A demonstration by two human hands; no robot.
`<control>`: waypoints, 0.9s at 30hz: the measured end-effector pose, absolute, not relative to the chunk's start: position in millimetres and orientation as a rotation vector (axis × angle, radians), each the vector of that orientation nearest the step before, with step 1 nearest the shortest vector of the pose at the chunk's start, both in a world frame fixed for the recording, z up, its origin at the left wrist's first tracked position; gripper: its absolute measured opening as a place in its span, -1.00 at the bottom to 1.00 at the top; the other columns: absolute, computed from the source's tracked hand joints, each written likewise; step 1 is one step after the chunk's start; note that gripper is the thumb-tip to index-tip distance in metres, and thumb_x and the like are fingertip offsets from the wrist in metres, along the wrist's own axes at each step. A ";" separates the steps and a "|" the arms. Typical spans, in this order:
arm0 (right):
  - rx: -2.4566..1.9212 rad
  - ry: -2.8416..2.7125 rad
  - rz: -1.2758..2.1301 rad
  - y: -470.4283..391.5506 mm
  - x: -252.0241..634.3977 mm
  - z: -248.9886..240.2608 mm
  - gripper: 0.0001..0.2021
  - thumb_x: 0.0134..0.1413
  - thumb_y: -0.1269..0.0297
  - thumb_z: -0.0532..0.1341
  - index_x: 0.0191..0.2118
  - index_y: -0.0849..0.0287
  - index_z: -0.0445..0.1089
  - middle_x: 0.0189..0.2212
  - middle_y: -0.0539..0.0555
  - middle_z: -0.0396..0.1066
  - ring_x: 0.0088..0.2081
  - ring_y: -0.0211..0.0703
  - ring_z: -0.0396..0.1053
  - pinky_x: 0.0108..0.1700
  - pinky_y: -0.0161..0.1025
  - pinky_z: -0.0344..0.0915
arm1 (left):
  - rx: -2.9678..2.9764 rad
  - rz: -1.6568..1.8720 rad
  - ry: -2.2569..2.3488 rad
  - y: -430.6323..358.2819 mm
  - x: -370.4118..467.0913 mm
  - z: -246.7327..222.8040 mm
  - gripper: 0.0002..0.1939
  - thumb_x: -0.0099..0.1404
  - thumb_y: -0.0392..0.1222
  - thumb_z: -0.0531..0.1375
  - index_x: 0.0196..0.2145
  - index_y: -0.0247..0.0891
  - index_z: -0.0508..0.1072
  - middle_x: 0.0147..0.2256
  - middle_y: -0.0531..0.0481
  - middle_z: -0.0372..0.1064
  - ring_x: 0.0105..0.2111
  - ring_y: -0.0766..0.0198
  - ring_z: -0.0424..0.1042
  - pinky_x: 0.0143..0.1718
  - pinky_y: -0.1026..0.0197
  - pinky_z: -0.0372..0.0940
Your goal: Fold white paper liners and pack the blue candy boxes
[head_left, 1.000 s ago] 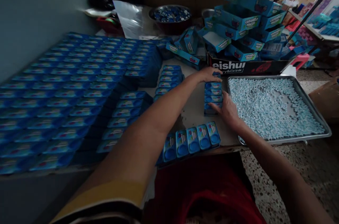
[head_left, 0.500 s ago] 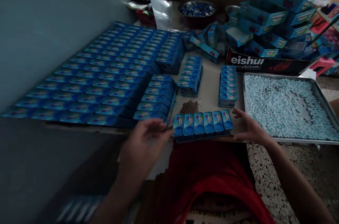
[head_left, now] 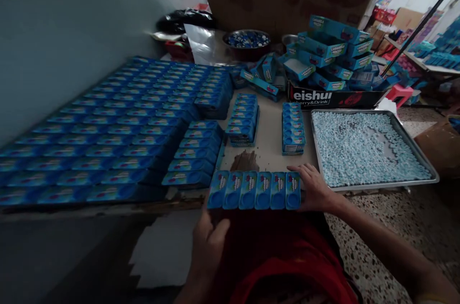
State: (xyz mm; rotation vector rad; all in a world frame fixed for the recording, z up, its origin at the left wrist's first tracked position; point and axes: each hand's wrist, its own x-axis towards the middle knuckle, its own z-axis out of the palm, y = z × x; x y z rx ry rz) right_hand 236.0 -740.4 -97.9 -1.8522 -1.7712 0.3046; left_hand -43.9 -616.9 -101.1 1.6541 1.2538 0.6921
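A row of several small blue candy packs (head_left: 247, 191) lies side by side at the table's front edge, round cap-like marks toward me. My left hand (head_left: 208, 234) grips the row's left end, fingers partly hidden beneath and behind it. At the other end my right hand (head_left: 314, 189) curls around the last pack, fingertips at its top corner. Just left of the row, more packs (head_left: 194, 165) stand in a display box. Behind it are two filled display boxes, one left of centre (head_left: 242, 122) and one at the right (head_left: 293, 126).
Many blue packs (head_left: 118, 136) cover the table's left side. A metal tray (head_left: 436, 177) of pale blue candies lies at right. Behind it, empty blue display boxes (head_left: 321, 50) pile up in a black carton (head_left: 345, 100). A bowl (head_left: 247, 52) of wrapped sweets stands at the back.
Both hands have closed in on the row's ends; before, my right hand was spread beside it and my left hand was at its left corner. The camera view has shifted.
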 end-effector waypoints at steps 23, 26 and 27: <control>-2.259 -0.810 -0.618 -657.3 256.0 -96.5 0.04 -0.09 -0.44 0.34 0.29 0.27 0.13 0.00 0.43 0.35 0.05 0.39 0.30 0.07 0.34 0.27 | 1.863 0.761 0.530 -435.7 249.2 -41.2 -0.41 0.55 0.10 -0.05 0.42 -0.16 0.08 0.36 -0.20 0.22 0.40 0.04 0.17 0.36 -0.02 0.14; -2.053 -1.003 -0.615 -688.1 220.2 -85.1 -0.24 0.13 -0.15 0.36 0.30 0.10 0.14 -0.13 0.23 0.37 -0.12 0.15 0.36 -0.07 0.13 0.38 | 1.883 1.022 0.668 -486.6 171.1 -61.3 -0.40 0.44 0.16 0.14 0.32 -0.10 0.22 0.28 -0.19 0.30 0.34 0.03 0.26 0.36 0.00 0.17; -1.956 -1.082 -0.537 -692.2 205.4 -80.6 -0.36 0.19 -0.04 0.35 0.27 0.04 0.17 -0.18 0.16 0.36 -0.19 0.07 0.36 -0.12 0.05 0.39 | 1.862 1.108 0.786 -504.2 144.4 -74.4 -0.46 0.41 0.15 0.19 0.24 -0.08 0.28 0.25 -0.18 0.32 0.31 0.03 0.28 0.36 -0.01 0.17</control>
